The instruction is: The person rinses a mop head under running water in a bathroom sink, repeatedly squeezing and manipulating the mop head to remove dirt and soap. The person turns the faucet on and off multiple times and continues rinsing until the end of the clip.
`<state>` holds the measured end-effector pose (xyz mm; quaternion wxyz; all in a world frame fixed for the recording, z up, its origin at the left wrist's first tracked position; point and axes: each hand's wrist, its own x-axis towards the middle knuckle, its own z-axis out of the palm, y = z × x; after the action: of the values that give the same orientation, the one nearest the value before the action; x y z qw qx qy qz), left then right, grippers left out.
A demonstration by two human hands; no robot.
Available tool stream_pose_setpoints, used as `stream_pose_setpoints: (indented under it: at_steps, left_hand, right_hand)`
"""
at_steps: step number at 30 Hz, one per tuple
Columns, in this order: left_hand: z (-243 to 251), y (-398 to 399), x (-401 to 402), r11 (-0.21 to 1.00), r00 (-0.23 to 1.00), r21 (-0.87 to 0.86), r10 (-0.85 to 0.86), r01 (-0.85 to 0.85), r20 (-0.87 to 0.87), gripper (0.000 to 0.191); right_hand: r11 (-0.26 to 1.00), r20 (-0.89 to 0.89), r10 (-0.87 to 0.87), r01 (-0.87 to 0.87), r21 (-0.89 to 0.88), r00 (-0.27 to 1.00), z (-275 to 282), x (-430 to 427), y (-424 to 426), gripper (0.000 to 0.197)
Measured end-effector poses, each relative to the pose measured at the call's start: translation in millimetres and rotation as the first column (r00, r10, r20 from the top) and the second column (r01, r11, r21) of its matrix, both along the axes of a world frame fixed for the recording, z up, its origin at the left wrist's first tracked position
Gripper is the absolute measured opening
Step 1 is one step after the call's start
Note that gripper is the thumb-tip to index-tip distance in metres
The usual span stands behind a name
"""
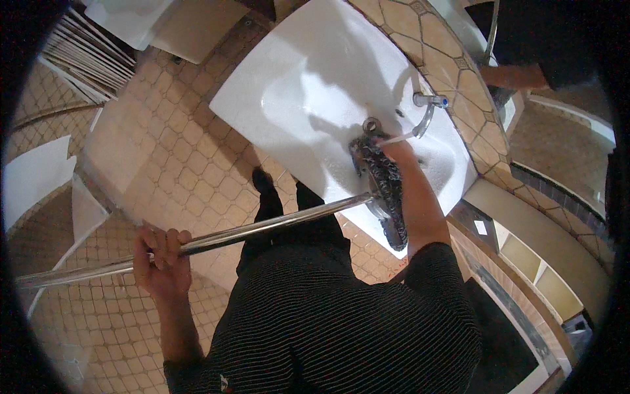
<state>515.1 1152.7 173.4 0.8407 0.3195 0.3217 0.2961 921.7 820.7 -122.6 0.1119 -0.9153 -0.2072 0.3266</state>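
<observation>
My left hand (163, 261) is wrapped around the shiny metal pole of a mop (275, 224), which slants across in front of my body. At the pole's far end, the dark grey fluffy flat-mop head (386, 189) lies over the near side of a white washbasin (290, 103). My right hand (395, 149) grips the upper end of that mop head, close to the drain (371, 125); its fingertips are partly hidden. A stream of water runs from the chrome tap (427, 113) onto the hand and the mop head.
A tiled ledge (443, 54) runs behind the basin, with a mirror beyond it reflecting an arm. Open shelving (536, 276) stands at the right. A white ribbed radiator (88, 54) is at the upper left. The tiled floor (182, 128) lies below.
</observation>
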Motion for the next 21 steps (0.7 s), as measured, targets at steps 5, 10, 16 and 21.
stream_pose_setpoints:
  at_steps: [5,10,16,21]
  left_hand:
    - [-1.3,2.1,1.3,0.999,0.999,-0.046,0.024,-0.023,0.024,0.030]
    - [-7.5,-4.3,5.9,1.000,1.000,-0.024,0.006,-0.005,0.016,0.028]
    - [-3.7,3.9,7.1,0.999,0.998,-0.031,-0.031,0.033,0.059,0.026]
    - [-8.7,-5.8,15.1,0.999,0.999,-0.035,-0.015,0.017,0.046,0.024]
  right_hand:
    - [0.929,0.088,0.369,-0.364,-0.068,0.925,-7.2,2.0,34.5,0.061]
    - [0.946,0.139,0.301,-0.314,0.083,0.943,13.6,7.7,1.4,0.056]
    - [0.869,0.122,0.489,-0.472,-0.148,0.864,-0.5,1.7,32.7,0.042]
    - [0.835,-0.199,0.219,-0.289,-0.467,0.955,-24.3,15.1,62.3,0.033]
